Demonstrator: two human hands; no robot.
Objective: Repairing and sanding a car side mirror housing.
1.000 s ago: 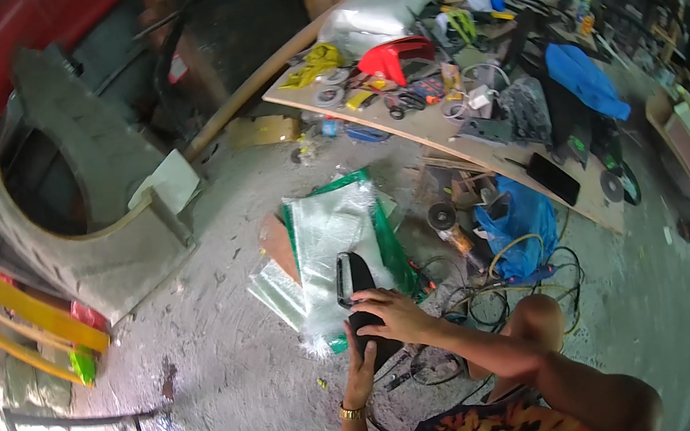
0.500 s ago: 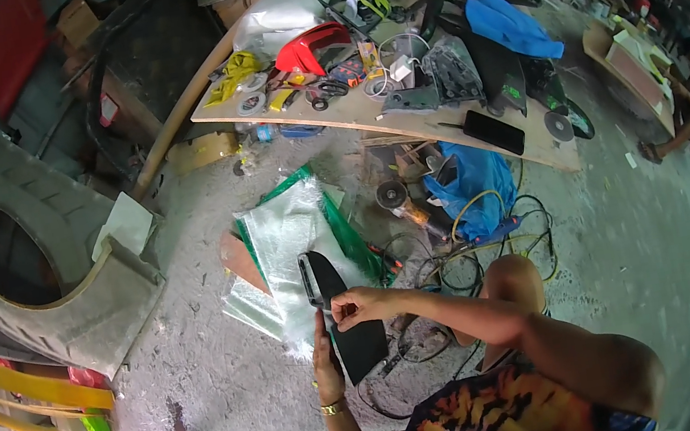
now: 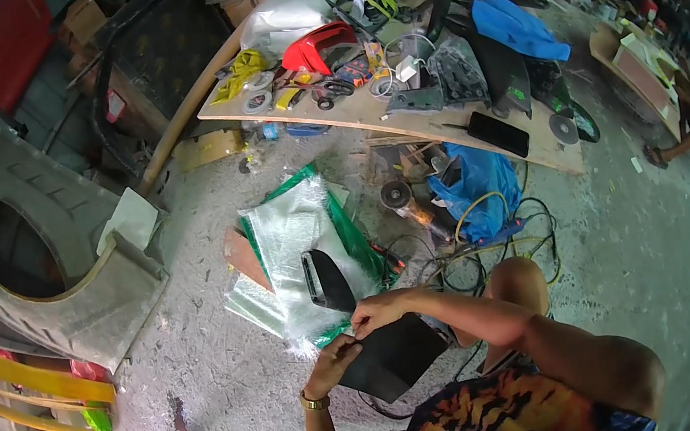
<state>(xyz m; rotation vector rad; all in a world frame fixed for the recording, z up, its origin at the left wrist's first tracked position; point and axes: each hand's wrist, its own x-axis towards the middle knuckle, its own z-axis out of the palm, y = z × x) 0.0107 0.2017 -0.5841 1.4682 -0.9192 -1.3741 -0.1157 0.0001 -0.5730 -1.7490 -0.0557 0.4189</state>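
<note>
My left hand (image 3: 337,361) is closed on the upper left edge of a matte black sheet (image 3: 395,361), with a gold watch on that wrist. My right hand (image 3: 371,311) pinches the same sheet's upper edge, just above and right of the left one. Beyond my fingers, a glossy black moulded piece (image 3: 330,279) with a slotted side rests over silvery, crinkled plastic sheeting (image 3: 280,235) on green sheeting (image 3: 357,246). Whether the moulded piece joins the black sheet is hidden by my right hand. A tan board (image 3: 242,259) lies under the stack's left side.
A grey panel (image 3: 120,305) and yellow curved pieces (image 3: 18,375) stand left. An angle grinder (image 3: 411,205), cables (image 3: 546,229) and blue bag (image 3: 476,186) lie right. A cluttered board (image 3: 402,121) crosses the back. Another person's leg (image 3: 681,144) shows far right.
My left hand has moved down and tilted rightward onto the black sheet's edge. My right hand has shifted slightly right. The black sheet has swung out rightward and shows more of its face.
</note>
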